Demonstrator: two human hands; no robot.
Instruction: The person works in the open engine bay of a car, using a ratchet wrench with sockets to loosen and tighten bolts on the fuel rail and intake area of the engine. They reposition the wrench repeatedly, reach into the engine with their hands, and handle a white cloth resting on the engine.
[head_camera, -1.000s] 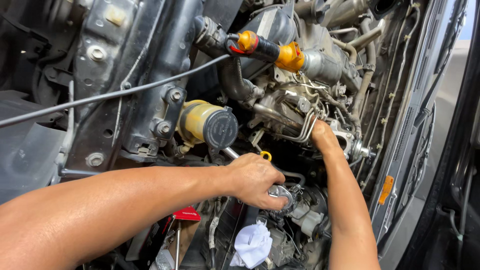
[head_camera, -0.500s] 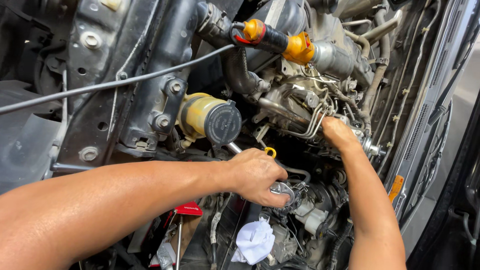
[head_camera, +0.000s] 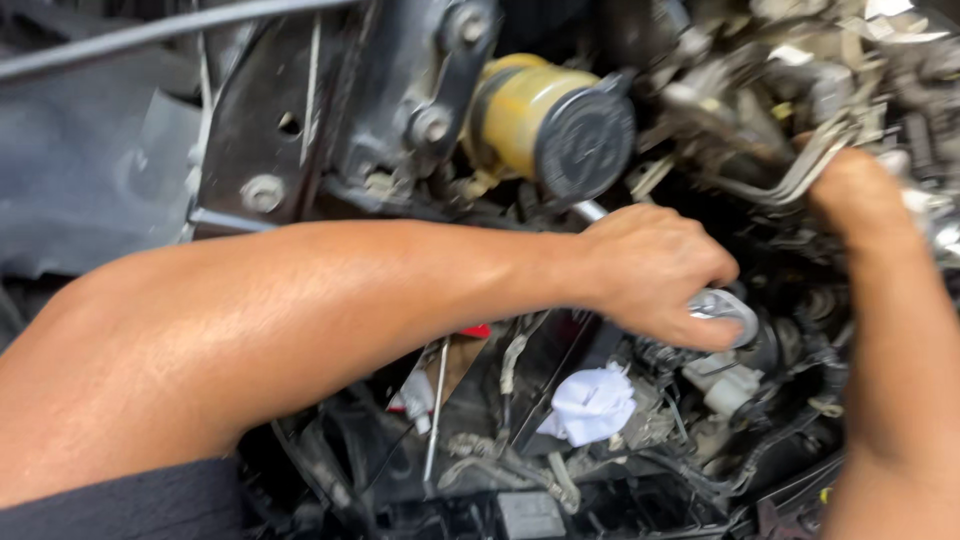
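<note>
I look down into a car's engine bay. My left hand (head_camera: 655, 272) is closed around a silver ratchet wrench (head_camera: 722, 303), whose round head shows just past my fingers and whose handle sticks out behind my knuckles. My right hand (head_camera: 855, 190) reaches deep among metal fuel pipes (head_camera: 790, 175) at the upper right; its fingers are hidden behind the parts, so I cannot tell what they hold. A yellow canister with a black cap (head_camera: 555, 125) sits just above my left hand.
A crumpled white rag (head_camera: 592, 402) lies among hoses below my left hand. A black bracket with bolts (head_camera: 300, 130) stands at the upper left, crossed by a grey cable (head_camera: 150, 35). A red piece (head_camera: 478, 331) peeks from under my forearm.
The view has moved in closer and lower; the orange-capped parts at the top have left the frame. Both hands stay at the same spots on the engine.
</note>
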